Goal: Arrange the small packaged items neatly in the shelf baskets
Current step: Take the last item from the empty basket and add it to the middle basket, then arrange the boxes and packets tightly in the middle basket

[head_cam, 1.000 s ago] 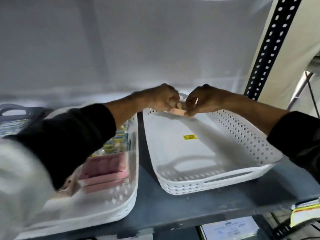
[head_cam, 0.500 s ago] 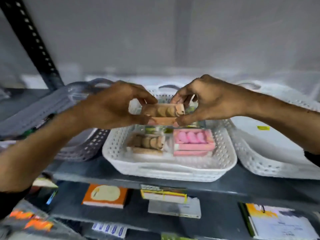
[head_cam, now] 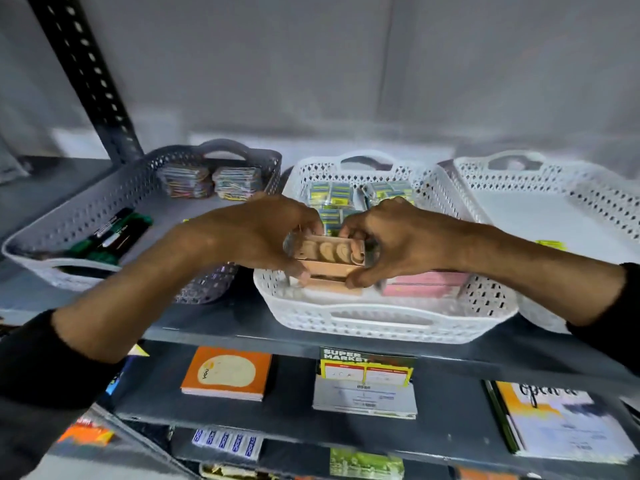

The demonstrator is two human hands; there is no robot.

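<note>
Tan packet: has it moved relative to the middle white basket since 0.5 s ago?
Yes. The tan packet, held by both hands, has dropped lower into the middle white basket, now down beside the pink packet.

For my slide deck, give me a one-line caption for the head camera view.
Both hands lower a tan packet into the middle white basket.

Tan packet (head_cam: 327, 255) between both hands, over white basket (head_cam: 381, 327)

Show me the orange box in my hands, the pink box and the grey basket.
orange box (head_cam: 325, 254), head view, its clear top.
pink box (head_cam: 424, 284), head view, its front face.
grey basket (head_cam: 86, 202), head view, its left wall.
</note>
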